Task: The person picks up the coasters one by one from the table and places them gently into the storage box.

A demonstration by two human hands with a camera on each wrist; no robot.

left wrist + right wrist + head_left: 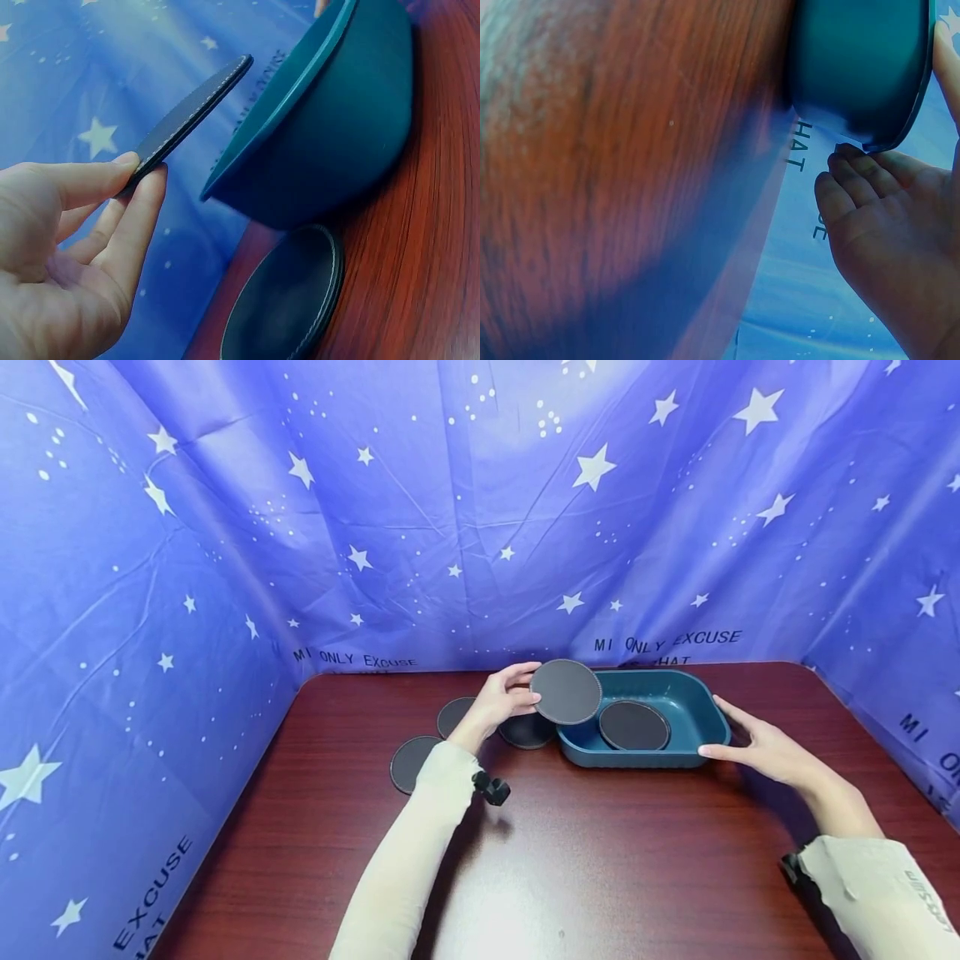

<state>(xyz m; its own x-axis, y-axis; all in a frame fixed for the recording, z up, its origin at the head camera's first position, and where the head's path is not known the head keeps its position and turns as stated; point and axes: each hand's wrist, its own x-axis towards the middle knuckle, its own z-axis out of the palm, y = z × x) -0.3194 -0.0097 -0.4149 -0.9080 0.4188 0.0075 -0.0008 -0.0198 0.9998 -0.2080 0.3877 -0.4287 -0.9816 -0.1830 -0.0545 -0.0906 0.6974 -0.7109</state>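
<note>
My left hand (497, 703) pinches a round black coaster (566, 692) with pale edge stitching by its rim, thumb against fingers. In the head view this coaster overlaps the left end of a teal rectangular basin (693, 718); in the left wrist view it is tilted beside the basin's rim (304, 82). Another dark coaster (634, 726) lies inside the basin. My right hand (780, 752) holds the basin's right end, thumb at the front corner and fingers along the side. Seen from the right wrist, those fingers (862, 180) reach the basin's rim.
Left of the basin, a dark coaster (527, 732) lies close against it on the reddish wooden table (600, 860). Two more coasters, one farther back (452, 717) and one nearer (411, 765), are partly covered by my left arm. Blue star-printed cloth (450, 527) surrounds the table.
</note>
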